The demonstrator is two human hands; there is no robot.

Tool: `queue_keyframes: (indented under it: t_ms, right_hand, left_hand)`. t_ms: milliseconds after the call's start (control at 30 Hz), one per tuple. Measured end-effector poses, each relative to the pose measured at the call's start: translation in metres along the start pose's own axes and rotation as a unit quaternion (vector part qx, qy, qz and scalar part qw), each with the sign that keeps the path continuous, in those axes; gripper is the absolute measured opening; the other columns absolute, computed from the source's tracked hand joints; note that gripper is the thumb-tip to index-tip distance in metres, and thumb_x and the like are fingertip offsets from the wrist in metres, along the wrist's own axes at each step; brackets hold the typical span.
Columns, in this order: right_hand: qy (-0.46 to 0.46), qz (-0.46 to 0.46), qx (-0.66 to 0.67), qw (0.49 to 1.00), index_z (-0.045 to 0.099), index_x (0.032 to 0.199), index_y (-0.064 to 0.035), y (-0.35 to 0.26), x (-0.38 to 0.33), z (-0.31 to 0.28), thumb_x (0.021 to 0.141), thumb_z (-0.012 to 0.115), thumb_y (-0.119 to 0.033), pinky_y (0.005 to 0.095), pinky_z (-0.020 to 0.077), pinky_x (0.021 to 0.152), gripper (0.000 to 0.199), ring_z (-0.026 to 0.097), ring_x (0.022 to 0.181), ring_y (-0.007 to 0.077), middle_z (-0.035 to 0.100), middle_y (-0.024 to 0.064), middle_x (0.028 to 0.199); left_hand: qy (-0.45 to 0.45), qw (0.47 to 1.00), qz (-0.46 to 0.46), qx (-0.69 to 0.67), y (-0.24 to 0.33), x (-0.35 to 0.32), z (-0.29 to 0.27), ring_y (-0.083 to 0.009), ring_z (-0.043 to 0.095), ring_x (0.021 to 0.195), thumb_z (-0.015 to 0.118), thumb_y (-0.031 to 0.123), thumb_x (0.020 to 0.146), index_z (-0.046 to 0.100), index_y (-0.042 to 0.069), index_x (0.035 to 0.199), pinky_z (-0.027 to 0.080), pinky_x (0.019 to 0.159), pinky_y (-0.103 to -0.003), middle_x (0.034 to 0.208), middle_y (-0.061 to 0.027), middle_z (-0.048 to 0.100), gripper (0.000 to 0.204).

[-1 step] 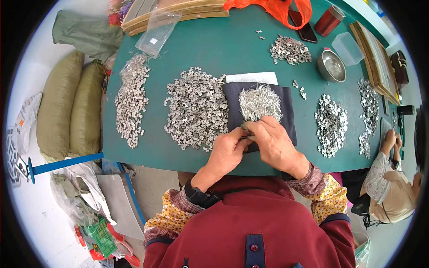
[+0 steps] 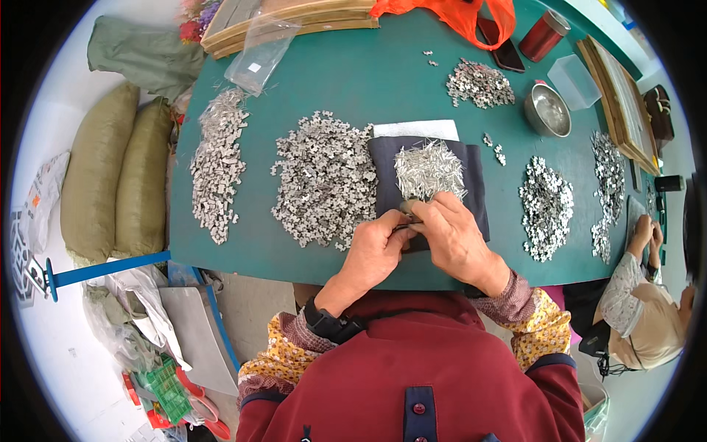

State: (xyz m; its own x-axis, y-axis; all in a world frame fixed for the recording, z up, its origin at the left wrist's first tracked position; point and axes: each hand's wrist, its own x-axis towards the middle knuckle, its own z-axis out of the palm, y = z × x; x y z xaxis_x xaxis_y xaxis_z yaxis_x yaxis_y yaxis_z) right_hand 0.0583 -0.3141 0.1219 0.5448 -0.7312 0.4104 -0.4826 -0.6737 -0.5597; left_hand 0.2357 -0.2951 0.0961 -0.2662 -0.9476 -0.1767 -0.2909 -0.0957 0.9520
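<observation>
My left hand [image 2: 374, 249] and my right hand [image 2: 451, 237] meet over the near edge of a dark cloth [image 2: 477, 199]. Both have their fingers pinched together around something small and dark, mostly covered by the fingertips. An olive-grey covering [image 2: 407, 207] shows at the fingertips where the hands meet. Just beyond them, a heap of thin silvery pins [image 2: 429, 169] lies on the cloth. To the left of the cloth spreads a large pile of small grey metal pieces [image 2: 324, 180]. A folded white cloth [image 2: 416, 130] sticks out behind the dark one.
More piles of small metal pieces lie at the left [image 2: 217, 173], right [image 2: 546, 208] and far right [image 2: 608, 184] of the green table [image 2: 353, 81]. A metal bowl [image 2: 547, 109], clear plastic box [image 2: 574, 81], red canister [image 2: 544, 35] and phone [image 2: 501, 48] stand or lie at the back right. Another person [image 2: 641, 306] works at the right.
</observation>
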Motion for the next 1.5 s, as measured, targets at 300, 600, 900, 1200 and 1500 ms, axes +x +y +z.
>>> queue_keyframes:
  t_ms: [300,600,900,1200,1500]
  right_hand:
    - [0.112,-0.018,-0.021,0.993,0.060,0.119,0.0031,-0.009,-0.029,0.015,0.071,0.058,0.008,0.0378,0.0488,0.072,0.048,0.060,0.083,0.0286,0.066,0.0120,0.098]
    - [0.101,0.025,0.035,0.994,0.062,0.120,-0.0006,-0.006,-0.031,0.014,0.068,0.059,0.010,0.0398,0.0495,0.074,0.052,0.058,0.088,0.0307,0.061,0.0154,0.111]
    - [0.138,0.118,0.046,0.982,0.064,0.111,-0.0003,-0.004,-0.019,0.014,0.076,0.062,0.008,0.0396,0.0471,0.077,0.036,0.057,0.086,0.0303,0.060,0.0145,0.102]
    - [0.003,0.111,-0.150,0.982,0.057,0.083,-0.0042,-0.007,-0.010,0.021,0.077,0.068,-0.002,0.0404,0.0386,0.072,0.013,0.053,0.079,0.0293,0.055,0.0101,0.081]
    - [0.021,0.154,-0.121,0.980,0.053,0.093,-0.0014,-0.002,-0.014,0.018,0.083,0.063,0.000,0.0432,0.0407,0.076,0.014,0.053,0.084,0.0332,0.055,0.0142,0.086]
  left_hand:
    - [-0.046,0.984,-0.094,-0.147,0.015,-0.001,-0.007,-0.0071,0.060,0.054,0.061,0.007,0.096,0.064,0.001,0.098,0.042,0.043,-0.020,0.071,-0.0038,0.066,0.008]
    - [-0.062,0.979,-0.081,-0.176,0.018,-0.003,-0.011,-0.0086,0.062,0.054,0.061,0.009,0.096,0.063,0.000,0.098,0.044,0.043,-0.020,0.072,-0.0054,0.066,0.010]
    - [-0.012,0.971,-0.082,-0.226,0.011,-0.007,-0.032,-0.0139,0.065,0.056,0.060,0.008,0.096,0.063,-0.002,0.099,0.048,0.043,-0.023,0.075,-0.0100,0.066,0.011]
    - [0.053,0.969,-0.087,-0.223,-0.013,-0.015,-0.049,-0.0134,0.064,0.055,0.062,0.008,0.095,0.062,-0.003,0.100,0.048,0.043,-0.023,0.074,-0.0097,0.066,0.013]
    - [0.023,0.974,-0.075,-0.211,-0.014,-0.016,-0.041,-0.0103,0.062,0.055,0.062,0.009,0.095,0.064,-0.002,0.097,0.047,0.044,-0.021,0.074,-0.0079,0.066,0.011]
